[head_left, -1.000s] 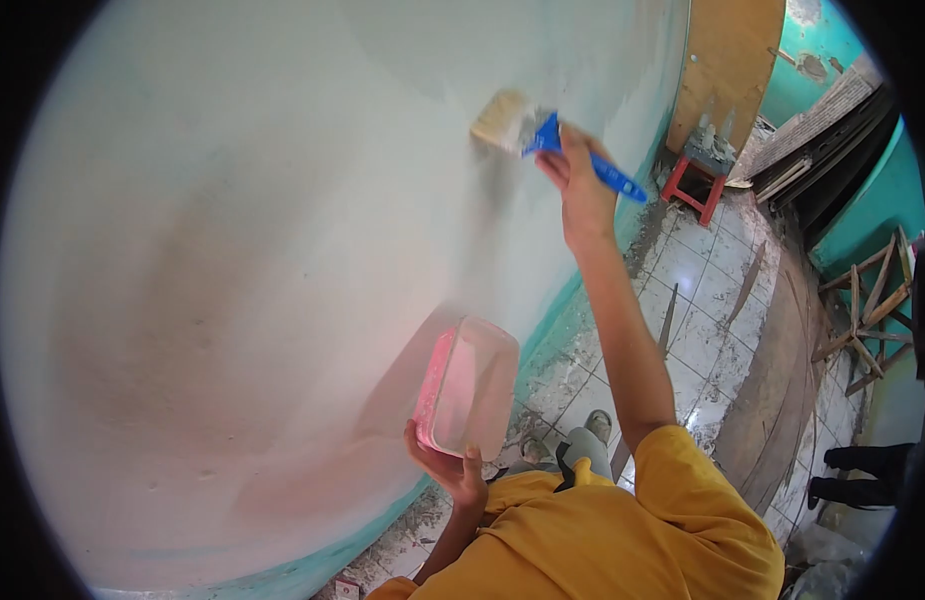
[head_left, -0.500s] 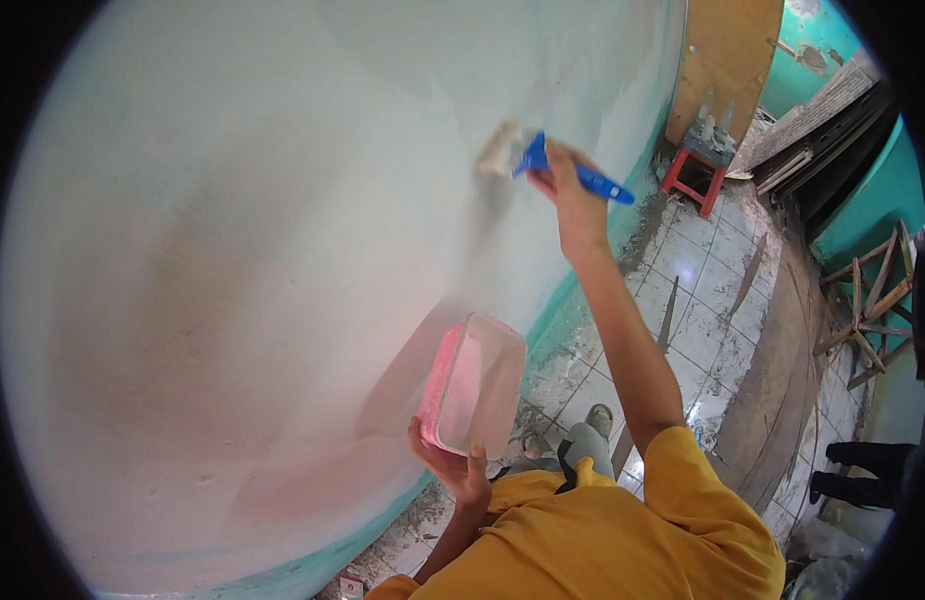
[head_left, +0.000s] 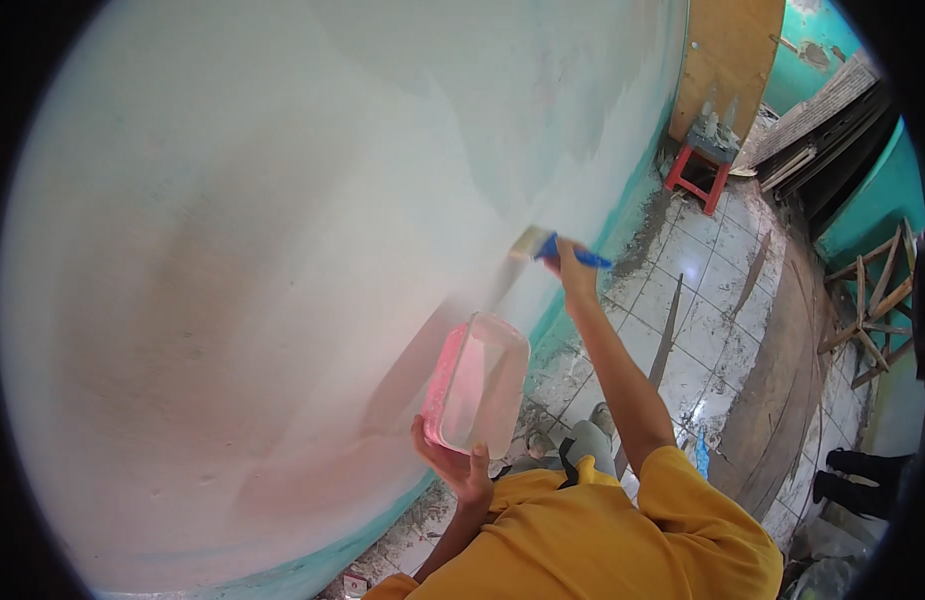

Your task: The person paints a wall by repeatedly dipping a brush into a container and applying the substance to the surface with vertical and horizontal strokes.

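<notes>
My right hand point(head_left: 570, 266) is closed round the blue handle of a wide paintbrush point(head_left: 531, 243). The brush's pale bristles are at the whitish wall point(head_left: 282, 260), and whether they touch it cannot be told for certain. Lower down, my left hand point(head_left: 460, 470) grips the bottom end of a rectangular pink and whitish container point(head_left: 456, 385), tilted with its open side toward the right. The container is below the brush, beside the wall, and throws a shadow on it.
A red stool point(head_left: 698, 172) with bottles on top stands by a wooden panel point(head_left: 722, 60). Dirty tiles point(head_left: 682, 330) bear long strips. Leaning boards point(head_left: 822, 130), a wooden frame point(head_left: 875, 300) and a dark-clothed person's legs point(head_left: 862, 480) are at the right.
My right hand and the brush have moved down and slightly right along the wall, closer to the container. My left hand and the container have hardly moved.
</notes>
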Action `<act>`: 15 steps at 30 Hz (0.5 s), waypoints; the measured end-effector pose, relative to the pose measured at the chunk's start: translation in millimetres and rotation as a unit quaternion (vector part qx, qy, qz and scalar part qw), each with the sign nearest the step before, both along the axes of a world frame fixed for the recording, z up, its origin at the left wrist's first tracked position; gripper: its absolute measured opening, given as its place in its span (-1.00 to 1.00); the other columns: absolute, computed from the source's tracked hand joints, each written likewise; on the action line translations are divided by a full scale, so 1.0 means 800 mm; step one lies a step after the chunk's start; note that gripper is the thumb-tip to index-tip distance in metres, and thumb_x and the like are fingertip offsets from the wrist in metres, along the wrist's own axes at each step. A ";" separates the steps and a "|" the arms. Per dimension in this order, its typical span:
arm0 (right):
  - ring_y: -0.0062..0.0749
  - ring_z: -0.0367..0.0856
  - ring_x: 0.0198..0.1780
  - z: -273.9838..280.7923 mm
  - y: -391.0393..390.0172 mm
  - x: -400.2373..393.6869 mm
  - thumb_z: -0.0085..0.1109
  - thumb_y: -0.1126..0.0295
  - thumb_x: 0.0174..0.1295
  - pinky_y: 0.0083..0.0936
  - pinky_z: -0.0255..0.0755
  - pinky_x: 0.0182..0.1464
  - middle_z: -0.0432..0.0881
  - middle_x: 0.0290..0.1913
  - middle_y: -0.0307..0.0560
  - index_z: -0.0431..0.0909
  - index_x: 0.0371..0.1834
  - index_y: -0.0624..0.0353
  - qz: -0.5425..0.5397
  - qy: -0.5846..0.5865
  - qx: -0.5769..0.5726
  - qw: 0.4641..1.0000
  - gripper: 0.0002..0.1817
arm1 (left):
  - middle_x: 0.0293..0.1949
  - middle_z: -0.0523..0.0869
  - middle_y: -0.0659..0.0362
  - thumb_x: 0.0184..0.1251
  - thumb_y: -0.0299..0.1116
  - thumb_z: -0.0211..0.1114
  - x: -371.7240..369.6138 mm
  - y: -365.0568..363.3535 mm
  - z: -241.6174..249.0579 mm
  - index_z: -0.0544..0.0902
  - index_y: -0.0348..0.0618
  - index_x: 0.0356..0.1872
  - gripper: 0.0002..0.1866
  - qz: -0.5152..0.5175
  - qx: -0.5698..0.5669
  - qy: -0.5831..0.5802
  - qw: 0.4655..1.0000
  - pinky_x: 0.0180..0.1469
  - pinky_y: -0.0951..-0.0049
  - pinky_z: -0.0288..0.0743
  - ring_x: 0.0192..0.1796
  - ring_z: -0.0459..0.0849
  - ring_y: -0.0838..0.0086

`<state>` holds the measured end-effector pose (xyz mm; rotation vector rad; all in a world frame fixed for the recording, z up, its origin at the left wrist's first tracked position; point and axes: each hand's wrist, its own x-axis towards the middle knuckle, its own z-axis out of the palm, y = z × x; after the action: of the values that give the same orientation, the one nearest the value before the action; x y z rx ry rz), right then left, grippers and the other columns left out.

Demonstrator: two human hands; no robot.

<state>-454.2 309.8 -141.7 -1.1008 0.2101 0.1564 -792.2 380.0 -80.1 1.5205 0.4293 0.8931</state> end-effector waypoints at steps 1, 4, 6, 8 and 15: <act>-0.40 0.71 -0.08 0.045 0.003 0.006 0.21 0.29 0.38 -0.47 0.68 0.03 0.69 -0.08 -0.01 0.58 0.01 0.31 0.000 -0.048 -0.008 0.999 -0.69 | 0.42 0.06 -0.04 0.23 -0.06 0.44 0.000 0.000 0.001 -0.13 -0.28 0.54 0.09 0.000 0.002 0.002 1.000 0.48 0.08 0.05 0.48 0.13 0.16; -0.37 0.70 -0.06 0.169 0.008 0.020 0.21 0.26 0.40 -0.43 0.67 0.05 0.67 -0.10 0.02 0.52 0.05 0.39 -0.007 -0.156 0.050 0.986 -0.63 | 0.42 0.05 -0.04 0.23 -0.06 0.43 0.001 0.000 0.001 -0.13 -0.29 0.53 0.08 -0.002 0.007 0.005 1.000 0.49 0.08 0.05 0.48 0.13 0.16; -0.37 0.69 -0.04 0.224 -0.003 0.012 0.20 0.25 0.41 -0.42 0.64 0.10 0.67 -0.08 0.01 0.52 0.06 0.39 0.000 -0.181 0.090 0.979 -0.62 | 0.43 0.05 -0.04 0.23 -0.06 0.43 0.004 0.000 -0.002 -0.12 -0.30 0.53 0.08 -0.004 0.007 0.005 1.000 0.49 0.07 0.05 0.48 0.12 0.16; -0.43 0.70 -0.01 0.218 -0.004 0.012 0.19 0.27 0.42 -0.44 0.59 0.14 0.69 -0.05 -0.07 0.55 0.08 0.29 0.003 -0.204 0.161 0.966 -0.67 | 0.44 0.04 -0.03 0.24 -0.06 0.43 0.003 0.003 -0.009 -0.13 -0.29 0.53 0.08 0.007 0.023 0.016 1.000 0.49 0.07 0.04 0.49 0.12 0.16; -0.36 0.69 -0.05 -0.030 0.013 -0.010 0.15 0.31 0.44 -0.41 0.66 0.06 0.66 -0.05 -0.03 0.52 0.04 0.31 -0.026 0.039 0.091 0.995 -0.72 | 0.44 0.03 -0.04 0.24 -0.06 0.42 0.006 0.004 -0.006 -0.14 -0.29 0.53 0.08 0.005 0.018 0.006 1.000 0.50 0.07 0.03 0.50 0.10 0.16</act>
<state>-462.4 320.2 -165.6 -0.9070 0.2886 0.1696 -787.1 383.6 -84.7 1.5581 0.4313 0.9047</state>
